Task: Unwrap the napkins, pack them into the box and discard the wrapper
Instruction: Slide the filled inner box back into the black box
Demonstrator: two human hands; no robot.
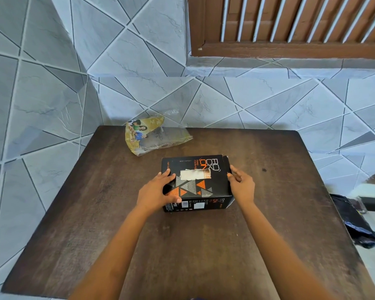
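A black box point(200, 167) with orange and grey triangles lies flat in the middle of the dark wooden table point(204, 245). Through a slot cut in its top, white napkins point(193, 174) show. My left hand point(159, 190) presses on the box's left top corner and front-left side. My right hand point(240, 184) grips the box's right end, where a flap stands slightly ajar. The clear and yellow plastic wrapper point(152, 137) lies crumpled and apparently empty at the table's far edge, behind the box and apart from both hands.
Tiled walls close in behind and to the left of the table. A brown louvred window point(290, 24) sits above at the right. A black bag point(355, 221) lies on the floor beyond the table's right edge.
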